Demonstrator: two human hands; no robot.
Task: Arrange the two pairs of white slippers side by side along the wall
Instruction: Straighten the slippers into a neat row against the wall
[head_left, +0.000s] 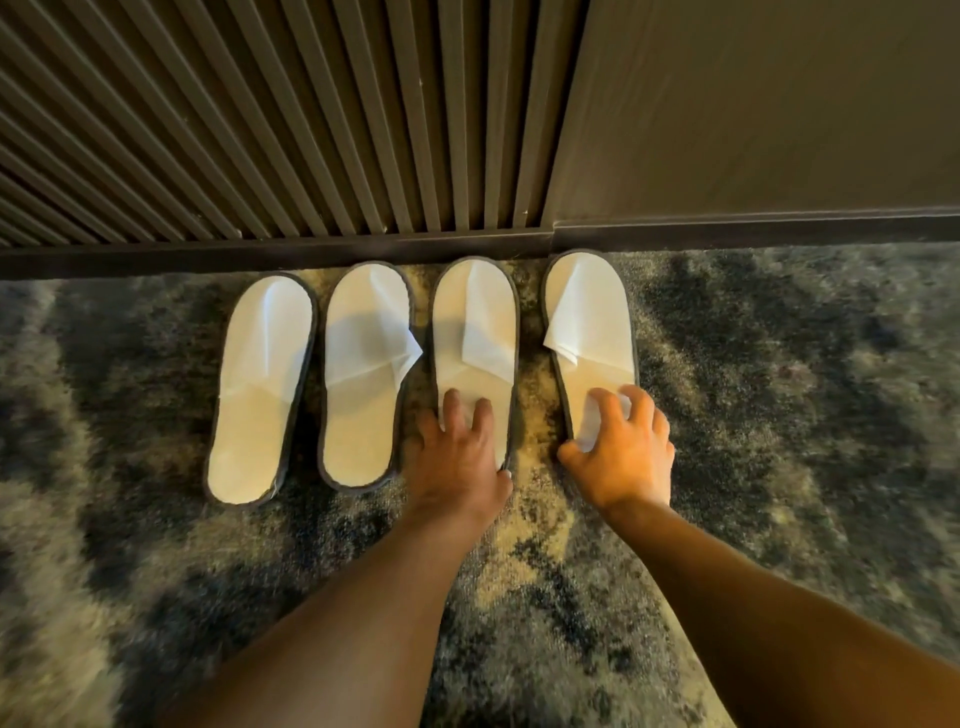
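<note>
Two pairs of white slippers with dark edging lie toes to the wall on the carpet. The left pair, one slipper (262, 384) and its mate (363, 374), lies untouched, slightly tilted. My left hand (457, 457) covers the heel of the third slipper (475, 332), fingers spread on the insole and thumb at its left edge. The heel of the fourth slipper (589, 322), farthest right, is held by my right hand (623, 452), with curled fingers on top and the thumb at its left rim. A gap of carpet separates these two slippers.
A dark baseboard (311, 254) runs along the foot of a slatted wall (260, 130), and a plain panel (753, 104) continues to the right. Mottled grey and tan carpet (779, 415) spreads on every side of the slippers.
</note>
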